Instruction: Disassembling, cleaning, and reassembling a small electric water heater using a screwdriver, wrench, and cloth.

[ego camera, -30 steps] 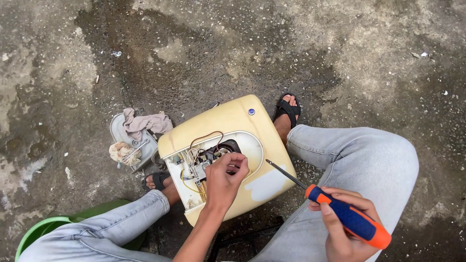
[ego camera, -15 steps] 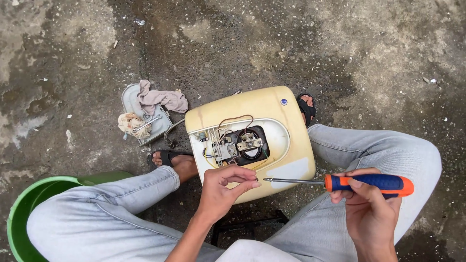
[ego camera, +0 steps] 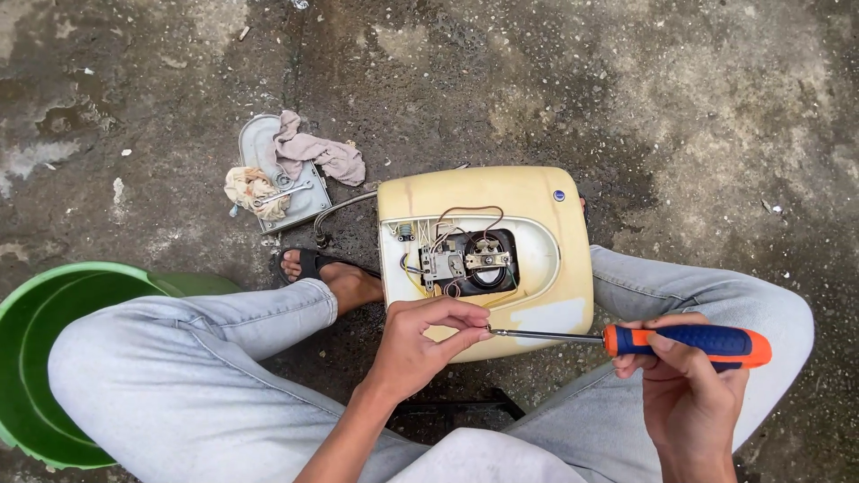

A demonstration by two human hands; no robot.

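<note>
The left hand (ego camera: 420, 335) has come off the opened yellow appliance (ego camera: 488, 259) on the floor and now pinches the tip of the screwdriver (ego camera: 626, 340), whose handle the right hand (ego camera: 689, 394) grips level.

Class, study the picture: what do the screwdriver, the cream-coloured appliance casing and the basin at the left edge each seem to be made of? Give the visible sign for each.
Screwdriver: thin grey shaft that glints, likely steel; orange and blue grip, probably matt plastic or rubber.
Casing: smooth, yellowed cream shell with rounded moulded corners, probably plastic, though painted metal cannot be ruled out.
Basin: even bright green with a rolled rim, apparently glossy plastic.
</note>
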